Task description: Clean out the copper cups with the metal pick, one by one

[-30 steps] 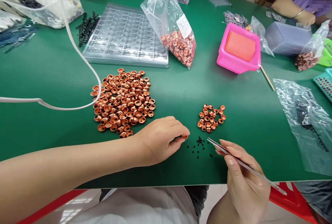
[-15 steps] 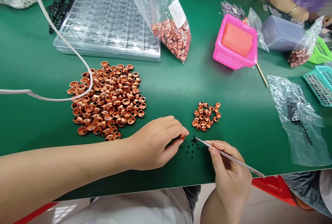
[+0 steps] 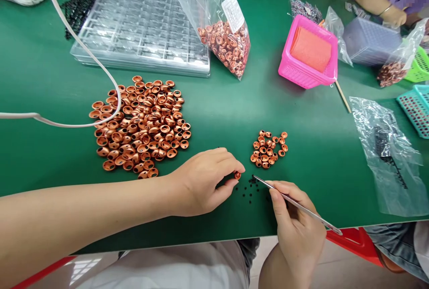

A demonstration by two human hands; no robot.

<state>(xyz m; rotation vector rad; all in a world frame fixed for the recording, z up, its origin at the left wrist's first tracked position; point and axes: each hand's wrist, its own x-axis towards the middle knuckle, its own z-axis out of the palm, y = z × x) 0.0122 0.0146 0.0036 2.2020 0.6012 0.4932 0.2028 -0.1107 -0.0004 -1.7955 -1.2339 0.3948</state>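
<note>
- From my remote seat, I see the copper-coloured cup [image 3: 237,175] at 3 o'clock of the left hand [image 3: 208,182], at its very fingertips.
- The left hand is narrow, holding that cup in a pinch, index finger above, thumb below.
- The black dots [image 3: 251,185] lie loose on the bench [image 3: 214,110], near the cup at its 4 o'clock and at 10 o'clock of the right hand [image 3: 298,222].
- The right hand is closed around the tweezers [image 3: 303,209]; their tips are at the upper dots, but I can't tell whether they grip one.
- Left forearm enters from 9 o'clock, back of the hand up, fingers towards 3 o'clock.
- Right forearm rises from below; the tweezers slant from 4 to 10 o'clock.
- A small cluster [image 3: 263,150] of round, hollow, shiny cups sits at the held cup's 2 o'clock; a large heap [image 3: 144,126] fills the left hand's 10 o'clock.
- Beyond, at 11 and 12 o'clock of the left hand, I see clear plastic trays [image 3: 140,25] and a transparent bag [image 3: 228,45] of cups.
- At the right hand's 12 o'clock, a pink plastic basket [image 3: 300,74] holds an orange-red block [image 3: 311,48].
</note>
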